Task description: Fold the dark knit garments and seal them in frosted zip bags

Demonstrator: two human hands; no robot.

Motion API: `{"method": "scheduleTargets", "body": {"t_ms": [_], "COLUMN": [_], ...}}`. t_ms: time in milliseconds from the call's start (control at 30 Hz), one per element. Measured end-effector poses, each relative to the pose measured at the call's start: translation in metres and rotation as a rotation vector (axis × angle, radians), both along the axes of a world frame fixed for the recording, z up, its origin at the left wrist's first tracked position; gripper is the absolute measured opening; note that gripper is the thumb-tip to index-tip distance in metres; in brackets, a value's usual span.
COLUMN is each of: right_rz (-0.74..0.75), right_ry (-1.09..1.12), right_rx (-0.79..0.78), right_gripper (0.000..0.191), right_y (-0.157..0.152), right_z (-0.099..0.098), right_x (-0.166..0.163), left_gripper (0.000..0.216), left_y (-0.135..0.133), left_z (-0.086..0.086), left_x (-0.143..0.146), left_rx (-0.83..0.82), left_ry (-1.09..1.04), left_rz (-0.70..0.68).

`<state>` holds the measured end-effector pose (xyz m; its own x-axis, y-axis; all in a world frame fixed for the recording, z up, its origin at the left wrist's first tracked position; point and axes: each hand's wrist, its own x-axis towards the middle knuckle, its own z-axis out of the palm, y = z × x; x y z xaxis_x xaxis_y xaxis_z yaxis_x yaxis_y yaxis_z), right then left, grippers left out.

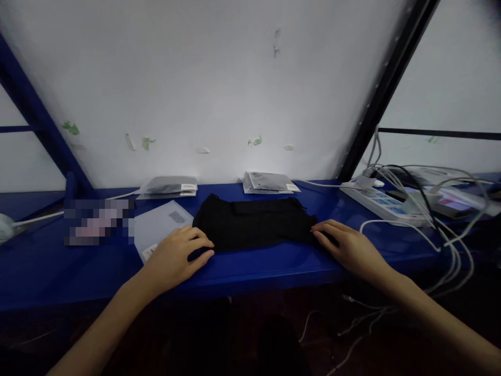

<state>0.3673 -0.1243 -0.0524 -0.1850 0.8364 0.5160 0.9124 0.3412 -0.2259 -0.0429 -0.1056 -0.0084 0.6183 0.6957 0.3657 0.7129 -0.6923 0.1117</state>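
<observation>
A black folded cloth garment (254, 222) lies flat on the blue table, wider than it is deep, with a folded band along its far edge. My left hand (180, 253) is at its near left corner, thumb and fingertips nearly meeting at the fabric's edge. At the right end, my right hand (346, 248) has its fingertips and thumb closed on the garment's edge. Under and beside my left wrist lies a flat pale plastic packet (156, 224) with a printed label.
Two clear bags with dark contents, a left bag (166, 186) and a right bag (270, 182), lie along the white wall (219, 94). A white power strip (385, 203) and tangled white cables (456, 250) occupy the right side of the blue table (250, 266). A blurred-out patch covers something at left.
</observation>
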Motion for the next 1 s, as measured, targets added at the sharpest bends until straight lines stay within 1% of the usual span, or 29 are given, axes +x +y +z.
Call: {"method": "scheduleTargets", "body": {"t_ms": [500,600,700,767,867,933,1000], "right_rz": [-0.006,-0.005,0.056,0.064,0.034,0.07,0.127], "right_ry": [-0.018,-0.107,-0.233,-0.243,-0.195,-0.219,-0.302], "right_rx": [0.021,0.045,0.075,0.116,0.14,0.097,0.032], "right_gripper": [0.03,0.032,0.034,0.033,0.029,0.026,0.027], "right_y": [0.001,-0.002,-0.005,-0.002,0.015,0.034,0.055], "right_z": [-0.004,0.001,0.014,0.025,0.039,0.045,0.047], "right_x": [0.002,0.004,0.007,0.007,0.002,-0.002,-0.005], "left_gripper": [0.022,0.024,0.034,0.037,0.029,0.024,0.027], "left_y": [-0.002,-0.005,-0.003,0.002,0.019,0.036,0.053], "left_z": [-0.001,0.004,0.017,0.028,0.041,0.043,0.041], "left_x": [-0.001,0.001,0.009,0.02,0.043,0.058,0.068], "left_rx": [0.01,0.045,0.076,0.085,0.081,0.05,-0.002], "left_ry": [-0.009,0.011,0.056,0.056,0.064,0.128,0.212], "left_rz": [-0.025,-0.027,-0.009,0.027,0.053,0.029,0.007]}}
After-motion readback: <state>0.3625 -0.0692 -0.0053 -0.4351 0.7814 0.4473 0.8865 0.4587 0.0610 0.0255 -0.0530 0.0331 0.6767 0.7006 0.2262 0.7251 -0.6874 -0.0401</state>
